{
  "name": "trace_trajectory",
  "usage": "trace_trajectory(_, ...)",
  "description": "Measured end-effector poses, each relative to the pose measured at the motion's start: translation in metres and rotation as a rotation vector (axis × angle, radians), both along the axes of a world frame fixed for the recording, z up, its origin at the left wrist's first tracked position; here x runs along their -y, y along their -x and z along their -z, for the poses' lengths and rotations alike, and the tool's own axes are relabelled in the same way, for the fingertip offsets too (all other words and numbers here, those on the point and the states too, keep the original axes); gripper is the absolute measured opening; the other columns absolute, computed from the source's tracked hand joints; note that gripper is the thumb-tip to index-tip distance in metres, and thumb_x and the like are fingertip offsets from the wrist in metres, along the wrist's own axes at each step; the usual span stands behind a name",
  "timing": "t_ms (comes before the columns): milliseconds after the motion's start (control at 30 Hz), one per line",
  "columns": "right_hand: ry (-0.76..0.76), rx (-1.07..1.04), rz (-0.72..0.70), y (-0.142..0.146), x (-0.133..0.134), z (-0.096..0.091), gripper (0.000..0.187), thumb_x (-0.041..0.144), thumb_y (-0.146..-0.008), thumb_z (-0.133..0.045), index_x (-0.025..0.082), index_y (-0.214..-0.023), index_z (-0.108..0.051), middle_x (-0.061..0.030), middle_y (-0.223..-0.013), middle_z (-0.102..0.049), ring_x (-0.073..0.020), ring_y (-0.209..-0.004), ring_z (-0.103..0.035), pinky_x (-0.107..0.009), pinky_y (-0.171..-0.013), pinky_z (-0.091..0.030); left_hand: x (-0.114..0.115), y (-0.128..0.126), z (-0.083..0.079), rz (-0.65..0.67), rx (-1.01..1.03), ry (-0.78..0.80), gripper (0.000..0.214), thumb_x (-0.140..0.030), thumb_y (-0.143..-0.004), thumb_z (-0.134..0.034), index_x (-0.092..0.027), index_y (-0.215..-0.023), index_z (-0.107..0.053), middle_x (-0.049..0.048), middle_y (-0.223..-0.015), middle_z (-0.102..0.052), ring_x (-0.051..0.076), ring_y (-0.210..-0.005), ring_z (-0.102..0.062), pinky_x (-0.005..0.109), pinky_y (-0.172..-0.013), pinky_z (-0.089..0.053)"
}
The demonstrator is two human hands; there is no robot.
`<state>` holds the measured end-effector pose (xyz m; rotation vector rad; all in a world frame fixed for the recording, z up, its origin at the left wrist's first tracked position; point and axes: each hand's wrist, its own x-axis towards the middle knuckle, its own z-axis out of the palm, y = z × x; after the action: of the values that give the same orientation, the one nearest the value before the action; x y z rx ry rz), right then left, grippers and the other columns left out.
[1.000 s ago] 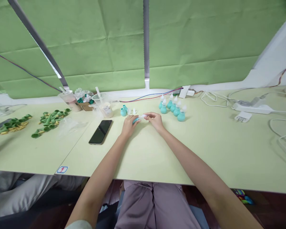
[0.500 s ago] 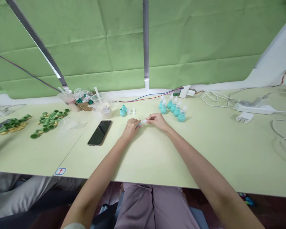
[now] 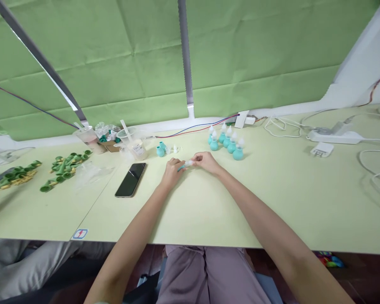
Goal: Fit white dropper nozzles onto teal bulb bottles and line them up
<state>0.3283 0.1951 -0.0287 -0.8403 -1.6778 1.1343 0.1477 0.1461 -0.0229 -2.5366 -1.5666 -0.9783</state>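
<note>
Held low over the table, my left hand (image 3: 173,169) is closed around a small teal rubber bulb (image 3: 181,167), of which only an edge shows. A translucent white nozzle (image 3: 188,163) points from it toward my right hand (image 3: 205,161), whose thumb and fingers pinch its end. Whether the nozzle is seated in the bulb I cannot tell. Beyond my left hand sit two teal bulbs with open necks (image 3: 160,150), and beside them are small white nozzles (image 3: 175,148). Several teal bulbs with white pointed nozzles (image 3: 231,146) stand upright past my right hand.
A phone (image 3: 131,180) lies left of my left arm. Behind it are a plastic cup with a straw (image 3: 136,145) and another cup (image 3: 89,138). Green horn-shaped pieces (image 3: 65,168) lie farther left. At the right are a power strip (image 3: 335,136), a white charger (image 3: 322,149) and loose cables.
The camera view has shifted slightly. Both hands stay together at nearly the same spot, with the teal bulb and white nozzle between them. The things on the table have not moved.
</note>
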Motion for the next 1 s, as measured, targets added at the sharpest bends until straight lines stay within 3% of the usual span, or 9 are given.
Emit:
trace_trajectory(67, 0.016, -0.142, 0.065, 0.011, 0.002, -0.001, 0.044, 0.044, -0.063, -0.070, 0.020, -0.099, -0.067, -0.0022, -0.084, -0.065, -0.0121, -0.063, -0.061, -0.022, -0.055, -0.048, -0.004, -0.002, -0.001, -0.066, 0.263, 0.014, 0.025, -0.030, -0.082, -0.065, -0.015, -0.102, -0.069, 0.0087, -0.091, -0.066, 0.024, -0.089, -0.056, 0.036, -0.083, -0.043)
trace_trajectory(167, 0.103, -0.217, 0.080, 0.024, 0.007, -0.001, 0.067, 0.047, -0.065, -0.070, 0.029, -0.127, -0.050, -0.0054, -0.110, -0.062, -0.0154, -0.079, -0.063, -0.021, -0.053, -0.049, -0.009, -0.003, -0.002, -0.078, 0.624, 0.070, 0.029, -0.036, -0.085, -0.060, -0.013, -0.098, -0.070, 0.0088, -0.096, -0.067, 0.024, -0.093, -0.059, 0.035, -0.085, -0.044)
trace_trajectory(233, 0.195, -0.208, -0.004, 0.030, 0.011, 0.002, 0.077, 0.045, -0.064, -0.072, 0.031, -0.134, -0.043, -0.0077, -0.122, -0.058, -0.0176, -0.088, -0.063, -0.022, -0.058, -0.052, -0.010, -0.002, -0.002, -0.060, 0.825, 0.142, 0.033, -0.040, -0.089, -0.052, -0.012, -0.093, -0.070, 0.0092, -0.096, -0.068, 0.023, -0.094, -0.061, 0.035, -0.086, -0.045)
trace_trajectory(333, 0.264, -0.262, -0.087, 0.038, 0.016, 0.008, 0.080, 0.043, -0.061, -0.075, 0.031, -0.133, -0.043, -0.0082, -0.131, -0.052, -0.0167, -0.086, -0.065, -0.029, -0.070, -0.056, -0.009, -0.005, 0.000, -0.018, 1.014, 0.217, 0.033, -0.039, -0.090, -0.050, -0.013, -0.093, -0.070, 0.0093, -0.100, -0.069, 0.023, -0.100, -0.061, 0.036, -0.090, -0.046)
trace_trajectory(500, 0.195, -0.334, -0.067, 0.049, 0.018, 0.012, 0.060, 0.043, -0.052, -0.080, 0.020, -0.105, -0.063, -0.0066, -0.101, -0.068, -0.0203, -0.087, -0.066, -0.034, -0.085, -0.052, -0.005, -0.020, 0.000, 0.103, 1.022, 0.165, 0.029, -0.030, -0.090, -0.047, -0.017, -0.103, -0.069, 0.0087, -0.115, -0.063, 0.023, -0.113, -0.056, 0.037, -0.099, -0.043)
trace_trajectory(633, 0.162, -0.280, 0.056, 0.043, 0.011, 0.009, 0.048, 0.042, -0.050, -0.079, 0.018, -0.089, -0.066, -0.0042, -0.082, -0.070, -0.0215, -0.081, -0.066, -0.036, -0.082, -0.052, -0.003, -0.023, -0.003, -0.020, 0.920, 0.052, 0.039, -0.037, -0.096, -0.036, -0.018, -0.114, -0.064, 0.0106, -0.118, -0.056, 0.023, -0.117, -0.051, 0.040, -0.103, -0.038)
trace_trajectory(767, 0.052, -0.098, 0.244, 0.028, 0.002, 0.008, 0.028, 0.037, -0.055, -0.075, 0.018, -0.072, -0.063, -0.0005, -0.069, -0.066, -0.0198, -0.071, -0.064, -0.037, -0.077, -0.052, -0.005, -0.003, -0.007, -0.148, 0.733, -0.122, 0.038, -0.039, -0.096, -0.036, -0.019, -0.116, -0.062, 0.0100, -0.117, -0.053, 0.022, -0.118, -0.045, 0.040, -0.108, -0.030)
trace_trajectory(900, 0.036, -0.074, 0.250, 0.017, -0.002, 0.010, 0.027, 0.035, -0.057, -0.074, 0.019, -0.075, -0.061, 0.0007, -0.070, -0.065, -0.0174, -0.069, -0.063, -0.036, -0.075, -0.053, -0.010, 0.019, -0.008, -0.280, 0.651, -0.164, 0.036, -0.037, -0.096, -0.037, -0.018, -0.107, -0.065, 0.0104, -0.108, -0.056, 0.024, -0.111, -0.047, 0.041, -0.103, -0.033)
trace_trajectory(1000, 0.037, -0.113, 0.209, 0.014, -0.001, 0.012, 0.036, 0.039, -0.058, -0.073, 0.020, -0.087, -0.063, -0.0016, -0.083, -0.068, -0.0174, -0.077, -0.064, -0.035, -0.078, -0.053, -0.014, 0.030, -0.006, -0.379, 0.642, -0.156, 0.034, -0.034, -0.095, -0.037, -0.017, -0.103, -0.066, 0.0113, -0.106, -0.056, 0.026, -0.108, -0.047, 0.042, -0.100, -0.034)
